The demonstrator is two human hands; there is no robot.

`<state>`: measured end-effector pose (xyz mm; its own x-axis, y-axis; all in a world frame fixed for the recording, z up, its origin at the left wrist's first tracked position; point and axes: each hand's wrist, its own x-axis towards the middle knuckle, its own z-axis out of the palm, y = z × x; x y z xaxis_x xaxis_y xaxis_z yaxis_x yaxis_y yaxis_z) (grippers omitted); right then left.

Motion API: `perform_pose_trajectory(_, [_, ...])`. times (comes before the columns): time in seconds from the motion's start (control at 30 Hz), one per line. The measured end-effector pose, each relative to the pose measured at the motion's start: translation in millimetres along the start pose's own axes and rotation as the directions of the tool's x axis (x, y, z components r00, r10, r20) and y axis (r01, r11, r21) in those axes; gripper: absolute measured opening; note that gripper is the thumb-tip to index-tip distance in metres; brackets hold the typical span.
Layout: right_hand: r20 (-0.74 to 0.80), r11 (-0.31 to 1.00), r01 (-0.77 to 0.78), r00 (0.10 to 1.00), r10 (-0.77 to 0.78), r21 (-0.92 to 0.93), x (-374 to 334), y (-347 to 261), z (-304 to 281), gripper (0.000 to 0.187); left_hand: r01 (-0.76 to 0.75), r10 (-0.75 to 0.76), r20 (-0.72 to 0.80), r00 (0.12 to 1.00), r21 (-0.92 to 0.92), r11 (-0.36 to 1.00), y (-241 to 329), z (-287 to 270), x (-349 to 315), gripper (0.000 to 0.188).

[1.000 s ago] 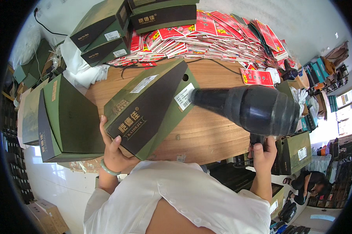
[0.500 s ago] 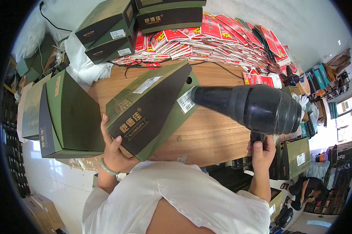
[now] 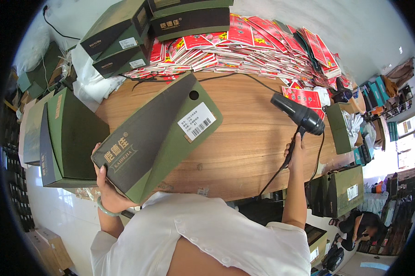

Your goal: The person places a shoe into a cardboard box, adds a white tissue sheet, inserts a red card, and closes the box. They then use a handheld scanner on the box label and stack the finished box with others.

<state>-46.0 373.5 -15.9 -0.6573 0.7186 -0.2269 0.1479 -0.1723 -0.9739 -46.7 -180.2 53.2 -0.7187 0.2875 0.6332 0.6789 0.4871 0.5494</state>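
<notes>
A dark brown and green shoebox [image 3: 138, 142] is tilted up in front of me, its side with a white barcode label [image 3: 197, 121] and a round hole facing me. My left hand [image 3: 110, 186] grips the box by its lower left end; a pale green bangle is on that wrist. To the right, my right hand [image 3: 296, 154] is wrapped round the handle of a black hair dryer [image 3: 299, 114]. The dryer is held over the right part of the table, apart from the box, with its nozzle pointing up and left. A black cord hangs from its handle.
Red printed packets [image 3: 258, 50] lie heaped along the back of the wooden table [image 3: 244, 152]. More shoeboxes [image 3: 117, 37] are stacked at the back left, and others [image 3: 76, 142] stand at the left edge. At the far right, a person [image 3: 361, 227] crouches near shelves.
The hair dryer has moved away from the box's label, to the right and farther off. The box has been turned so that its labelled side faces me more, and has shifted left.
</notes>
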Motion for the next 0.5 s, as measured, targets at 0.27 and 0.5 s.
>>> perform_pose_trajectory(0.27, [-0.163, 0.967, -0.061, 0.986, 0.020, -0.249, 117, 107, -52, 0.059, 0.072, -0.068, 0.026, 0.997, -0.210, 0.975, 6, 2, -7, 0.123])
perform_pose_trajectory(0.5, [0.239, 0.674, 0.663, 0.748, -0.619, -0.326, 11, -15, 68, 0.038, -0.011, 0.013, 0.017, 1.000, -0.155, 0.988, 12, 7, 1, 0.119])
